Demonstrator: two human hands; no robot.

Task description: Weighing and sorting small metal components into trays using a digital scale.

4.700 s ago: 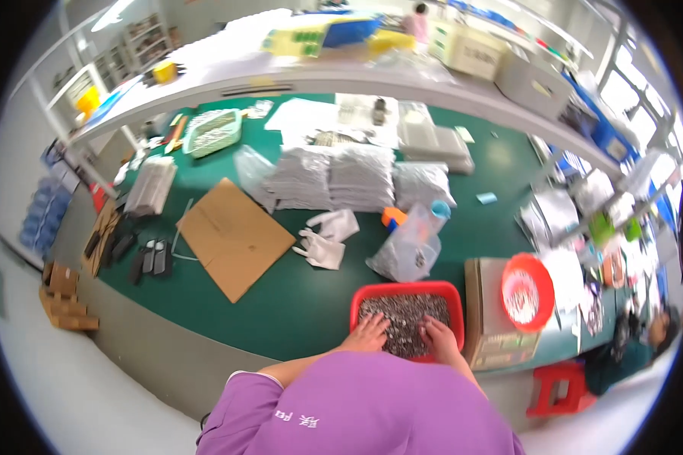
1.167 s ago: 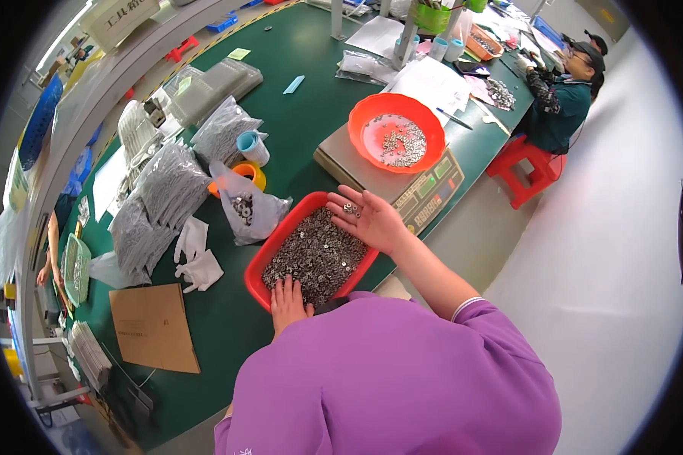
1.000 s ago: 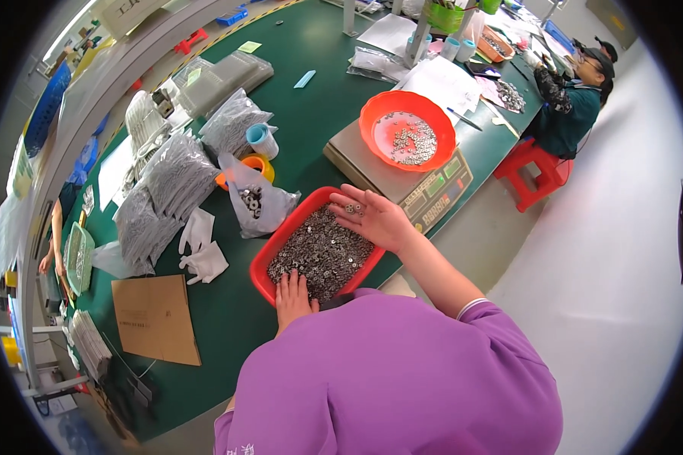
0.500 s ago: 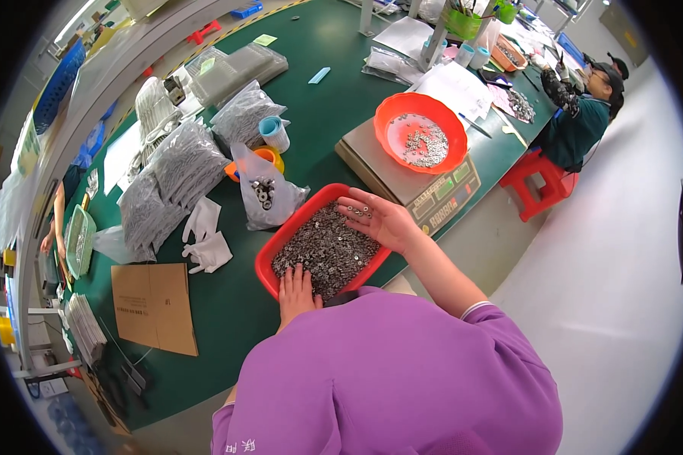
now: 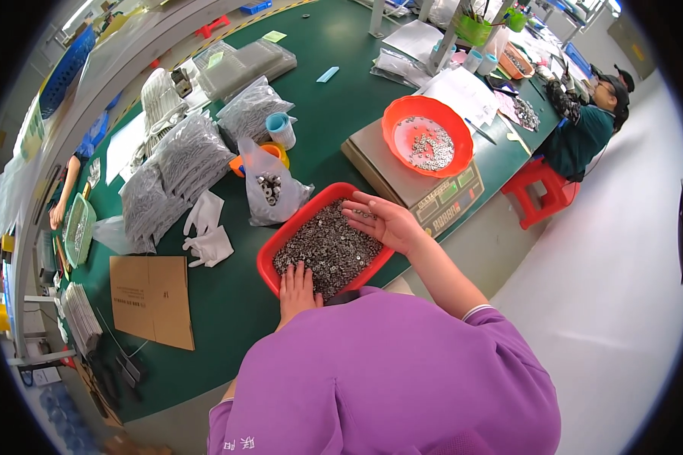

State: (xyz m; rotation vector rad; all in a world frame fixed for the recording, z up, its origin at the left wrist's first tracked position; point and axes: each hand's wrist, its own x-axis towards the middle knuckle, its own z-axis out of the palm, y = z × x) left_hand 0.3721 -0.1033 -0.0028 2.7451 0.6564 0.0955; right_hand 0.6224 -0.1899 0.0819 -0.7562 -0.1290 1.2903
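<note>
A red plastic bin (image 5: 266, 267) full of small metal rings, like nuts or washers (image 5: 325, 246), lies before me. My left hand (image 5: 299, 293) rests at its near-left rim, fingers stretched flat over the parts. Above the bin's right side, my right hand (image 5: 393, 229) is turned palm up, slightly cupped, with several small metal rings lying on its fingers. To the right, an orange-red scalloped bowl (image 5: 463, 155) holds a scatter of similar small rings. It stands on a weighing scale (image 5: 366, 158) with a lit display.
Beyond the bin lies a clear bag of larger metal parts (image 5: 269, 188), beside a blue roll (image 5: 281, 132). White gloves (image 5: 209, 235), filled grey bags (image 5: 182, 155) and flat cardboard (image 5: 152, 299) are on the left. A co-worker (image 5: 584, 136) sits at the far right.
The view has shifted slightly. My hands hold nearly the same pose, with the right fingers a little more curled. At the far left, another person's arm has moved.
</note>
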